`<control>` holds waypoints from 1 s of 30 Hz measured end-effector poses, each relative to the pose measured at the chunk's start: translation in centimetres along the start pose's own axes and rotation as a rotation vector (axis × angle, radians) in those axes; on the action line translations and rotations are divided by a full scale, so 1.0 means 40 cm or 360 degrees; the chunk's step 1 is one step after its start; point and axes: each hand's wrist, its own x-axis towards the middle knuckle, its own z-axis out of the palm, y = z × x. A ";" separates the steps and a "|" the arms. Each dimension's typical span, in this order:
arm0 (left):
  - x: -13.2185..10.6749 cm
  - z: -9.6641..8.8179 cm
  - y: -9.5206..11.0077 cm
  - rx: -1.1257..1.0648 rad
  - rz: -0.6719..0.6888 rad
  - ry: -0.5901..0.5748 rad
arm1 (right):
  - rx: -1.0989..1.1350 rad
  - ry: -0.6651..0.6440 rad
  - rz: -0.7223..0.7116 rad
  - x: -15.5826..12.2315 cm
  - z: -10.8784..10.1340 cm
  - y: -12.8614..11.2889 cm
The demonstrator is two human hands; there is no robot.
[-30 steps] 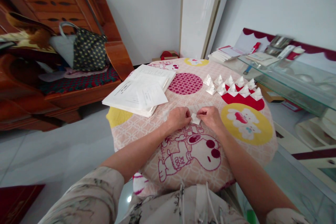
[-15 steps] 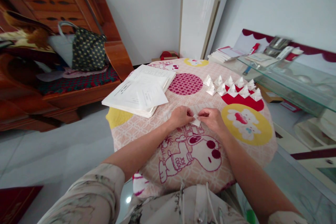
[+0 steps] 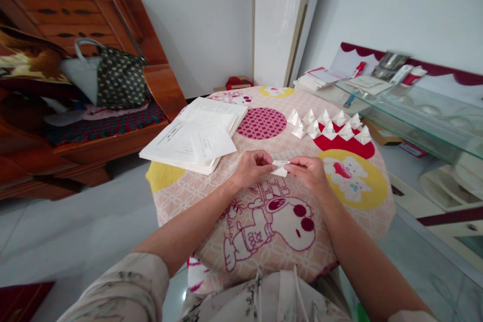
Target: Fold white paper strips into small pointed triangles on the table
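"Where is the paper?"

"From my remote seat, I see the small white paper [image 3: 279, 168] just right of the frame's center, between my left hand [image 3: 253, 168] and my right hand [image 3: 308, 173]. Whether it rests on the cloth [image 3: 177, 206] or is lifted off it, I cannot tell."

"And the grip?"

"My fingertips pinch it from both sides, left hand at its left end, right hand at its right. The two hands stand slightly apart, with only the paper bridging them."

"Which hand is nearer?"

"Neither: both touch it. Its long edge runs across the frame, hand to hand, nearly level, and a pointed part hangs toward the bottom of the frame. I judge that any fold turns on that line."

"What else lies around?"

"Folded pieces [image 3: 329, 134] stand in rows at upper right, peaks up, beyond my right hand and well apart from it. Sheets [image 3: 181, 136] lie stacked left of center, above my left forearm."
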 end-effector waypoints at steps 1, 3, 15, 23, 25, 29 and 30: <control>-0.001 0.000 0.002 0.0000 0.0009 0.0003 | 0.0015 0.0007 -0.0034 -0.001 0.000 -0.001; -0.003 0.000 0.005 0.0005 0.0012 -0.0001 | 0.0052 0.0012 -0.0114 -0.001 0.001 0.002; -0.003 -0.005 0.010 -0.0101 -0.0054 -0.0091 | 0.0127 -0.0012 -0.0270 -0.007 -0.002 0.016; -0.003 -0.007 0.006 -0.0131 -0.0086 -0.0101 | 0.0240 -0.0059 -0.0184 -0.008 -0.001 0.019; -0.004 -0.006 0.010 -0.0165 -0.0105 -0.0113 | 0.0336 -0.0083 -0.0110 -0.007 0.001 0.022; -0.007 -0.003 0.017 -0.0254 -0.0171 -0.0102 | 0.0502 -0.0128 0.0026 -0.008 0.006 0.020; -0.007 -0.002 0.017 -0.0273 -0.0191 -0.0095 | 0.0525 -0.0129 0.0043 -0.009 0.008 0.017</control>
